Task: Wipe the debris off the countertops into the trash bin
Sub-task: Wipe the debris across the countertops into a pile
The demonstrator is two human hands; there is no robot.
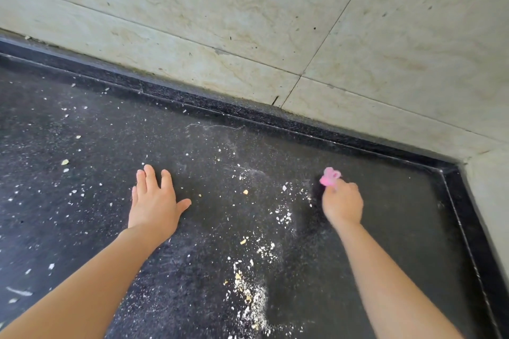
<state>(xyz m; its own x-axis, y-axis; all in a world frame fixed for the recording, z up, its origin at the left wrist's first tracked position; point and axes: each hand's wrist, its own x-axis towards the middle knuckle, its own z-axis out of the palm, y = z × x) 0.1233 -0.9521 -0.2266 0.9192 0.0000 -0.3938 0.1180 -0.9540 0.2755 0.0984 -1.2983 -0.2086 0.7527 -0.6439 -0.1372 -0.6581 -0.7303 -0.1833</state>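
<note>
A black speckled countertop [110, 129] fills the lower view, strewn with white and yellowish crumbs. A dense trail of debris [252, 297] runs from the centre toward the near edge, and scattered bits [66, 165] lie on the left. My left hand [154, 201] rests flat on the counter, fingers spread, holding nothing. My right hand [343, 205] is closed around a small pink cloth [330, 177], which sticks out above the fingers and is blurred. The strip right of that hand looks free of crumbs. No trash bin is in view.
A raised black rim [248, 111] borders the counter at the back and along the right side [465, 228]. Beige stained wall tiles [248, 16] rise behind it, meeting in a corner at the right.
</note>
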